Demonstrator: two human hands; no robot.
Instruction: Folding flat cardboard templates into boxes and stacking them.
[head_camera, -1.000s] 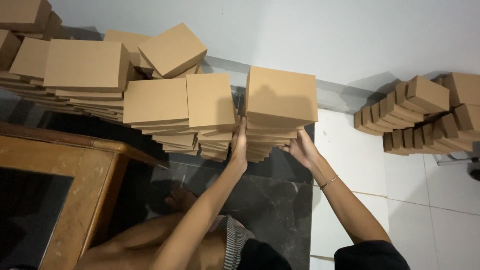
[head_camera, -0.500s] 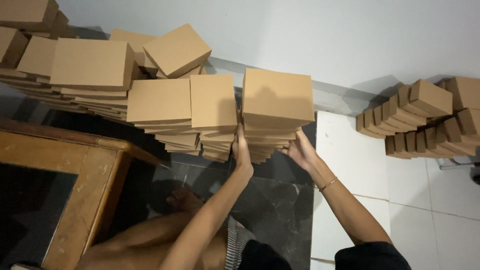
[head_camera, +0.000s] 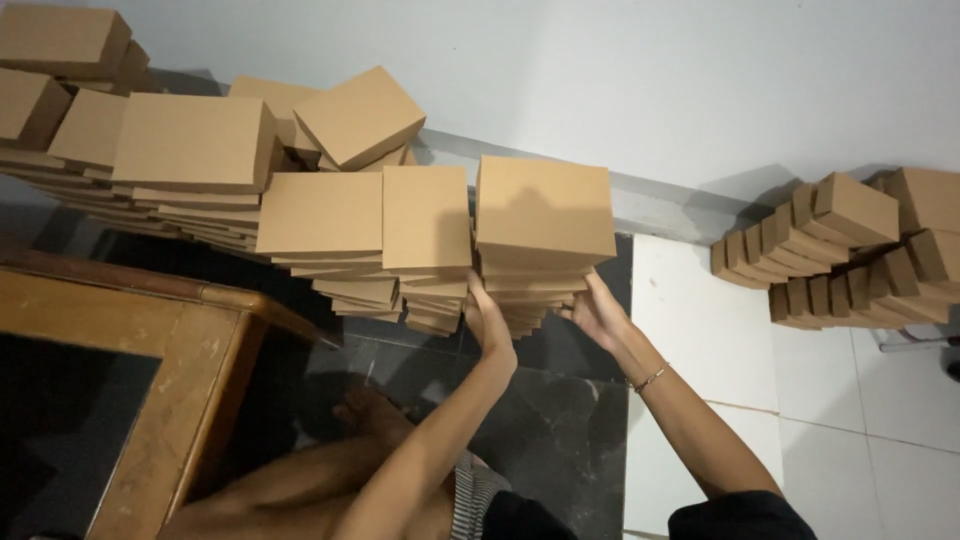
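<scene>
A tall stack of flat brown cardboard boxes stands by the white wall. My left hand presses against the stack's left side. My right hand presses its right side, so both hands grip the pile low down. A thin bracelet circles my right wrist. Two more stacks of the same boxes stand right beside it on the left.
Many more box stacks fill the upper left, one box lying askew on top. Rows of boxes lean at the right on white tiles. A wooden table is at lower left. My bare legs are below.
The view has shifted slightly; the stack between my hands has edged a little to the left, toward the neighbouring stacks. Both hands stay on its sides.
</scene>
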